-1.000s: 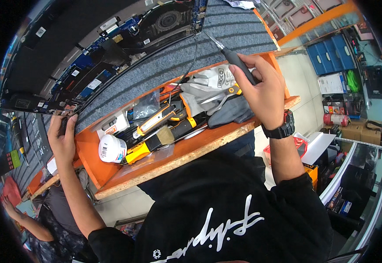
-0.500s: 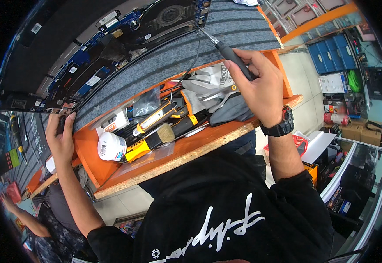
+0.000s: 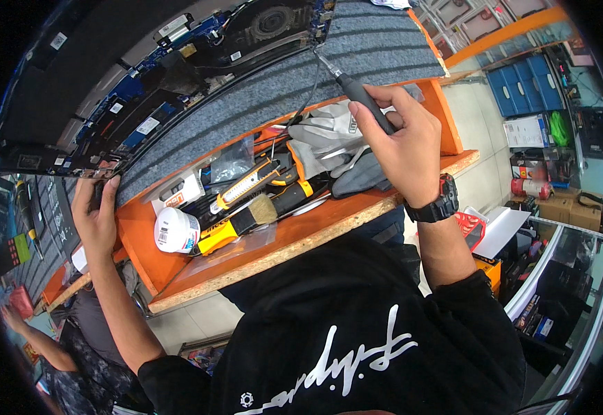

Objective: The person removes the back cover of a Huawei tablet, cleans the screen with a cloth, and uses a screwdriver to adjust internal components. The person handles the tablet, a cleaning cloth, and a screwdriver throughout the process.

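My right hand [image 3: 406, 145] wraps round a dark grey pen-style screwdriver [image 3: 362, 99] with a silver tip section. Its tip points up and left, just off the right corner of an opened laptop [image 3: 198, 72] with its circuit boards, blue parts and round speaker exposed. The laptop is tilted over a striped grey mat [image 3: 377, 41]. At the laptop's lower left corner my left hand [image 3: 96, 218] grips the edge, thumb on the near side and the other fingers partly hidden. A thin dark cable [image 3: 310, 93] runs from near the screwdriver tip down to the drawer.
An open orange drawer [image 3: 301, 235] in front of me holds grey gloves [image 3: 326, 131], a brush [image 3: 243, 221], a utility knife [image 3: 246, 187] and a white tub [image 3: 175, 230]. Another person's arm [image 3: 42, 339] shows at lower left. A glass case [image 3: 557, 283] stands at right.
My right hand has shifted slightly left and down with the screwdriver, drawing its tip a little away from the laptop corner. The left hand and laptop stay almost in place.
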Available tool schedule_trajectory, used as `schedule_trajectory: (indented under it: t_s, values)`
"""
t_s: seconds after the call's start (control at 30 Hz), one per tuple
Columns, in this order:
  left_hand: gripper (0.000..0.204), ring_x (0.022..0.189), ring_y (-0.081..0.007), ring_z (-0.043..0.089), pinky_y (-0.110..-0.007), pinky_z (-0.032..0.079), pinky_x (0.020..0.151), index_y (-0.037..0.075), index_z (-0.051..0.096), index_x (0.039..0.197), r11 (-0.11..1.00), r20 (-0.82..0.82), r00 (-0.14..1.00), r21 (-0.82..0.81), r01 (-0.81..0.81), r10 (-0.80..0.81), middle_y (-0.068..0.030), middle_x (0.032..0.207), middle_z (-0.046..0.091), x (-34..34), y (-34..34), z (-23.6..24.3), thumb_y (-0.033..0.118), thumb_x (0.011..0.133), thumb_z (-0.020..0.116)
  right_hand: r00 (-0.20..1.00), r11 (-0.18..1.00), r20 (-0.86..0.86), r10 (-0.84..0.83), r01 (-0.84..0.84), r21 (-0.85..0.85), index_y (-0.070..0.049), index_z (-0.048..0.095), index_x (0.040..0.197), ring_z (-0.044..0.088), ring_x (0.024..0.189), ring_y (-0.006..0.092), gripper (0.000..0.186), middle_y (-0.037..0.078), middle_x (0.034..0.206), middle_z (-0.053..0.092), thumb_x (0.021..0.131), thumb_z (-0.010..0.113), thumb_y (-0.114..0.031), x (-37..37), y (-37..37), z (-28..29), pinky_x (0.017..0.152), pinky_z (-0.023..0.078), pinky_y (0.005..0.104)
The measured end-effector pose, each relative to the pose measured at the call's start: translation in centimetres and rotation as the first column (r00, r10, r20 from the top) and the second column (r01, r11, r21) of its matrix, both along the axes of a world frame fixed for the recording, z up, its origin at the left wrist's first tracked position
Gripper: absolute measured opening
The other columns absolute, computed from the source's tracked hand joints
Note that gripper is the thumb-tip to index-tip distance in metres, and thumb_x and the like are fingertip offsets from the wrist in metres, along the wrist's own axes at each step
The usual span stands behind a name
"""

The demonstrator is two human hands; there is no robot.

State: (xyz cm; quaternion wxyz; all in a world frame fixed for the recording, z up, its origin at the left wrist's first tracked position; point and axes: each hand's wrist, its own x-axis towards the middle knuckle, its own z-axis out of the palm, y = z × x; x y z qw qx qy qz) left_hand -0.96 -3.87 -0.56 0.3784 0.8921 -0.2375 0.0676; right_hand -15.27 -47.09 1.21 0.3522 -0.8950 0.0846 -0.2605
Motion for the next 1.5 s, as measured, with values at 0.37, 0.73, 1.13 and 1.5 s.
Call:
schedule_trajectory:
  t_s: [0.37, 0.73, 1.13, 1.5]
  values:
    - [0.021, 0.106, -0.017, 0.061, -0.028, 0.045, 0.094, -0.006, 0.067, 0.116, 1.0, -0.022, 1.0, 0.004, -0.003, 0.003, -0.0111, 0.115, 0.065, 0.0, 0.0, 0.0, 0.001, 0.096, 0.067, 1.0, 0.999, 0.006, -0.027, 0.027, 0.028, 0.0, 0.069, 0.102, 0.071, 0.07, 0.0247, 0.023, 0.016, 0.088, 0.073, 0.088, 0.078, -0.016, 0.4, 0.1, -0.2, 0.062, 0.055, 0.0314]
    - [0.022, 0.102, -0.0163, 0.061, -0.027, 0.046, 0.091, -0.005, 0.067, 0.116, 1.0, 0.003, 1.0, 0.026, -0.008, 0.008, -0.0105, 0.111, 0.065, -0.3, -0.4, 0.3, 0.002, 0.095, 0.068, 0.997, 0.999, 0.07, -0.028, 0.029, -0.02, 0.001, 0.068, 0.103, 0.072, 0.073, 0.0284, 0.024, 0.017, 0.087, 0.073, 0.088, 0.078, -0.016, 0.9, 0.2, -0.5, 0.065, 0.055, 0.0341]
    - [0.017, 0.097, -0.0151, 0.058, -0.025, 0.043, 0.087, -0.005, 0.066, 0.112, 0.999, 0.023, 0.999, 0.032, 0.037, -0.037, -0.0075, 0.105, 0.063, -0.4, -0.2, 0.2, 0.002, 0.097, 0.066, 0.986, 0.998, -0.157, -0.058, 0.059, 0.001, 0.003, 0.064, 0.113, 0.071, 0.075, 0.0386, 0.029, 0.023, 0.081, 0.07, 0.096, 0.069, -0.02, 1.1, 1.4, 1.4, 0.064, 0.054, 0.0421]
    - [0.022, 0.101, -0.0158, 0.061, -0.026, 0.046, 0.089, -0.006, 0.067, 0.116, 0.998, 0.009, 0.999, 0.038, 0.042, -0.042, -0.0115, 0.11, 0.066, -0.2, 0.1, 0.2, -0.002, 0.094, 0.066, 0.982, 0.998, -0.182, -0.06, 0.061, -0.002, 0.003, 0.06, 0.114, 0.07, 0.071, 0.0384, 0.031, 0.022, 0.076, 0.069, 0.097, 0.068, -0.022, 1.1, 1.9, 1.9, 0.061, 0.052, 0.0431]
